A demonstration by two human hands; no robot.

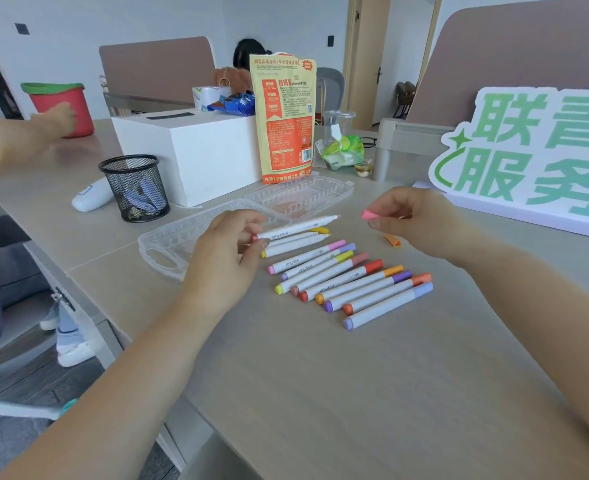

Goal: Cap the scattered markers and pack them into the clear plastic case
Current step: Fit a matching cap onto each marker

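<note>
The left hand (227, 251) has thumb and fingers curled round the tail end of an uncapped white marker with a pink tip (300, 227), holding it raised off the table and nearly level, with the tip pointing right; the right hand (414, 220) pinches a small pink plastic cap (369, 215) between thumb and fingertips, and the cap is near the tip but apart from it, with open air between the two; under the held marker lie two more white markers (296, 243) whose ends I cannot tell clearly; nearer the person a row of capped white markers with coloured caps (352, 282) lies side by side, touching, aslant on the pale wood-grain table (321, 375); a loose orange cap (392, 240) sits alone just beside the row's far end, below the right hand; the clear plastic case (168, 237) lies opened flat behind the left hand, its handle end near the table's left edge, its other half (303, 195) reaching toward an orange snack bag (284, 116); a black mesh pen cup (135, 187) and a white box (196, 150) stand close behind the case; a white and green sign (528, 157) bounds the right side; a broad stretch of bare table lies between the row and the near edge.
</note>
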